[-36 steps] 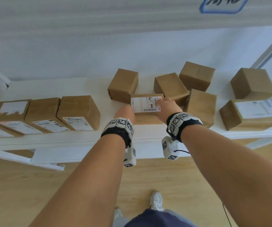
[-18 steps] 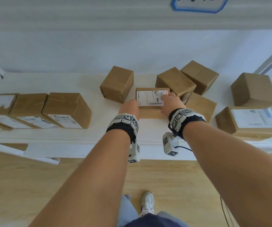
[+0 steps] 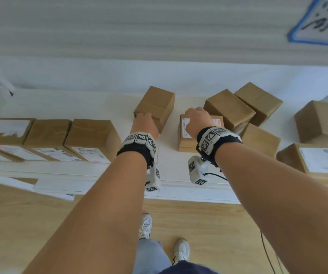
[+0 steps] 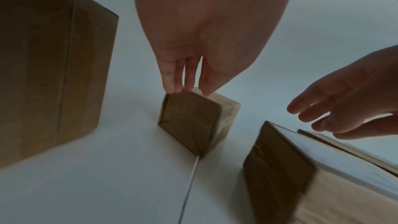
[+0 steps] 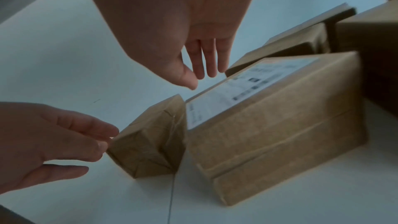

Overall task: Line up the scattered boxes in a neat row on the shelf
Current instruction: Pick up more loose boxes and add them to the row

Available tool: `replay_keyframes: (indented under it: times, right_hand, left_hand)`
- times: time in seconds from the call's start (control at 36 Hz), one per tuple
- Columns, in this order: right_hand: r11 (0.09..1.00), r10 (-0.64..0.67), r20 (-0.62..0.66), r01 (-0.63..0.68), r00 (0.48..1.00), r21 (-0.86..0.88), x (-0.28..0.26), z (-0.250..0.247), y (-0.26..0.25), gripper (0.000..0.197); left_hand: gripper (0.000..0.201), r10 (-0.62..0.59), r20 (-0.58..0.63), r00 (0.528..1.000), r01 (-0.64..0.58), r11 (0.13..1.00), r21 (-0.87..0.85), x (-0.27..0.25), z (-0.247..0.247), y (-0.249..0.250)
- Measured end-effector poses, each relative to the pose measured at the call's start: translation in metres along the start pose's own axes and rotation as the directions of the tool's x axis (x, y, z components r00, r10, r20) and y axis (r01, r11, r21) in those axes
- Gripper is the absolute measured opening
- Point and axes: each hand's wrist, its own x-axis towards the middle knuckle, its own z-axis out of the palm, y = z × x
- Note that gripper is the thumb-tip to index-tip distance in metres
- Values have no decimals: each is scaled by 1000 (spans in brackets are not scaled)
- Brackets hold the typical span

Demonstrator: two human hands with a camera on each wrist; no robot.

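Observation:
Several brown cardboard boxes lie on a white shelf [image 3: 99, 103]. Three boxes [image 3: 92, 139] stand side by side at the left. My left hand [image 4: 187, 89] reaches to a plain box [image 3: 155, 107], its straight fingertips [image 4: 170, 89] touching the top edge of that box [image 4: 193, 122]. My right hand [image 5: 202, 77] hovers open just above a box with a white label [image 5: 269, 117], which sits right of the plain box [image 5: 150, 142]. In the head view the right hand [image 3: 198, 119] covers part of the labelled box [image 3: 186, 143].
Scattered boxes crowd the right: two tilted ones [image 3: 228, 107] [image 3: 258, 101] behind the labelled box, one [image 3: 260, 141] beside it, two more [image 3: 319, 121] [image 3: 317, 161] at the far right. A bare strip of shelf [image 3: 127, 119] lies between the row and the plain box.
Both hands have come off the labelled box. The left hand moved left and back onto the plain box; the right hand rose over the labelled box.

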Motion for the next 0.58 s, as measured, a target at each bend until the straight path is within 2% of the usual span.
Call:
replay_keyframes:
  times: [0.08, 0.17, 0.28, 0.39, 0.47, 0.58]
  right_hand:
    - [999, -11, 30, 10, 999, 40, 7, 5, -22, 50]
    - [997, -21, 62, 16, 998, 76, 12, 10, -42, 49]
    - [994, 16, 117, -28, 993, 105, 19, 19, -64, 48]
    - [995, 73, 179, -83, 981, 48, 29, 33, -71, 49]
    - [993, 117, 213, -121, 970, 10, 30, 35, -71, 41]
    - [987, 132, 224, -148, 965, 57, 32, 32, -67, 39]
  left_hand:
    - [44, -47, -2, 999, 47, 999, -4, 14, -8, -13]
    - [48, -92, 49, 995, 94, 995, -39, 27, -14, -21]
    - [53, -126, 89, 988, 134, 987, -86, 37, -18, -27]
    - [55, -114, 136, 984, 131, 984, -123, 40, -17, -33]
    - [52, -93, 144, 985, 111, 986, -124, 39, -16, -35]
    - [38, -101, 108, 989, 117, 982, -151, 38, -16, -30]
